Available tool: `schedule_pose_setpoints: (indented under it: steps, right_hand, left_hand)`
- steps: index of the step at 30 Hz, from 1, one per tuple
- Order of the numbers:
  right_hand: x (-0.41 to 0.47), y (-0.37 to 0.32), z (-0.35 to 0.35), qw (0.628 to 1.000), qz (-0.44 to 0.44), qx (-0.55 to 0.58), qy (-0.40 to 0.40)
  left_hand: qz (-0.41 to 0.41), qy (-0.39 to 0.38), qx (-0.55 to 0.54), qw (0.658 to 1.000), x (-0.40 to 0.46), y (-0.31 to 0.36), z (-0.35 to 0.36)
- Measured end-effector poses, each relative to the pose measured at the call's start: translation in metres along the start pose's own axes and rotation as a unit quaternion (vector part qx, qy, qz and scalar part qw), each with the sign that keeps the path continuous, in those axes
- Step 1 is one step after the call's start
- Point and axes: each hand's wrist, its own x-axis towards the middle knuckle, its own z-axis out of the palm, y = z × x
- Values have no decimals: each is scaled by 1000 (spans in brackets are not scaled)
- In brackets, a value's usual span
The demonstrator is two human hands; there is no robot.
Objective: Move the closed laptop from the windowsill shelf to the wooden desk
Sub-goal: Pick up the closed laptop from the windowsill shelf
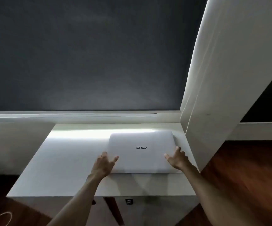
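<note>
A closed white laptop (141,152) with a dark logo lies flat on the white windowsill shelf (63,168), towards its right side. My left hand (104,163) rests at the laptop's near left edge, fingers spread. At the laptop's right edge is my right hand (177,159), fingers apart, thumb over the lid. Neither hand has closed around the laptop. The wooden desk is not in view.
A dark roller blind (83,54) fills the window behind the shelf. A white wall or column (230,70) rises just right of the laptop. Dark wooden floor (246,176) lies to the right and below. A pale cable loop (3,217) lies at bottom left.
</note>
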Motion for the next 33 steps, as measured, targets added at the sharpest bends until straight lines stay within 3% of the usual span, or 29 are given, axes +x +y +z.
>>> schedule_pose_setpoints:
  steps: [3, 8, 11, 16, 22, 27, 33]
  right_hand:
    - [15, -3, -1, 994, 84, 73, -9]
    - [17, -1, -10, 969, 107, 217, -56]
    - [11, 1, -4, 975, 109, 192, -24]
    - [-2, 3, 6, 977, 66, 195, 59]
    - [-21, -9, -13, 960, 27, 262, 98]
    - [-33, -19, -52, 932, -61, 311, 177]
    - [-60, -20, -95, 901, -114, 336, 249]
  left_hand:
    - [-56, 44, -66, 995, 8, 11, 5]
    - [-127, 57, -76, 987, 17, 21, 9]
    - [-129, 41, -91, 987, 23, 18, 4]
    - [-102, 80, -113, 985, 15, 12, -2]
    - [-60, 110, -175, 977, 10, 17, -16]
    - [9, 82, -224, 971, 14, 50, -60]
    - [33, 158, -284, 945, -7, 104, -72]
